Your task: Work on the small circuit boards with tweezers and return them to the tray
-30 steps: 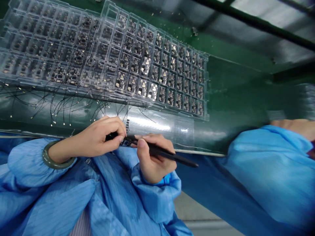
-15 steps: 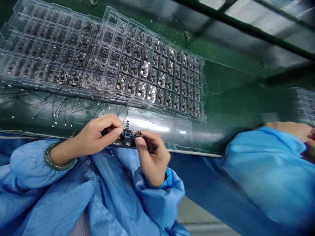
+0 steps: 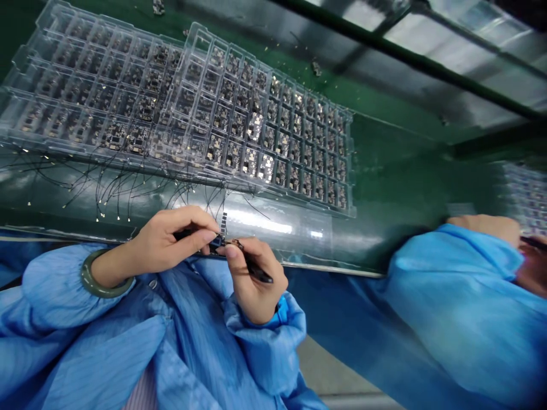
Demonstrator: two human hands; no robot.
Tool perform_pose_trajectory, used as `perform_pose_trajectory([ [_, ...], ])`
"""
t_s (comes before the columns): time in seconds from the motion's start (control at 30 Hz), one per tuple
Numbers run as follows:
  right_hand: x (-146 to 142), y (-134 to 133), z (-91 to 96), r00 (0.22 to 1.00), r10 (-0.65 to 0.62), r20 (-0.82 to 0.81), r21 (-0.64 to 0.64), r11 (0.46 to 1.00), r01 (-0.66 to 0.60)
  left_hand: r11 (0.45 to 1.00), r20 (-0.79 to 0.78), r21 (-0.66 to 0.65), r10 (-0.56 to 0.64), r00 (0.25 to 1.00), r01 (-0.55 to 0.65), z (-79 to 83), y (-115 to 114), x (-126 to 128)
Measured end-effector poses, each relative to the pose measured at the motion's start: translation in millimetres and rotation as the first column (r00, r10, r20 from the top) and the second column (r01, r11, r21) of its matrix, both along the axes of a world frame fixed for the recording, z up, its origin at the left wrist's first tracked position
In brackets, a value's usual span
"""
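My left hand (image 3: 171,242) is closed in a pinch on a small dark circuit board (image 3: 216,243) at the near edge of the green bench. A green bangle (image 3: 96,282) circles that wrist. My right hand (image 3: 254,279) is closed around a thin black tool (image 3: 254,270), and its tip meets the board between my two hands. Both arms wear blue sleeves. Just beyond my hands lie thin black wires (image 3: 111,188) with gold tips.
Two clear plastic trays (image 3: 346,165) with several rows of small circuit boards lie across the green bench (image 3: 397,171). At the right, another person's blue sleeve (image 3: 465,307) and hand (image 3: 487,223) rest near the bench edge. A dark green rail (image 3: 410,57) runs overhead.
My right hand has turned the black tool, so its long shaft no longer sticks out to the right. The view has shifted slightly; my left hand keeps its pinch.
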State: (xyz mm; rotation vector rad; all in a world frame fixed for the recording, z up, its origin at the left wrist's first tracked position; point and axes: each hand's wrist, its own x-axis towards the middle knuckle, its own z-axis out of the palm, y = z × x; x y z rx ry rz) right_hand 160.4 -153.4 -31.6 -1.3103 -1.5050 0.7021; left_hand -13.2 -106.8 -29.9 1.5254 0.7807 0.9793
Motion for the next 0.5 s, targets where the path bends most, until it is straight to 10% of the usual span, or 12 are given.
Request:
perform_pose_trajectory([
  [0.5, -2.4, 5.8, -7.2, 0.983, -0.007, -0.181, -0.05, 0.999, -0.002, 0.992, -0.038, -0.125, -0.026, 0.999, 0.021, 3.7, -1.8, -4.7],
])
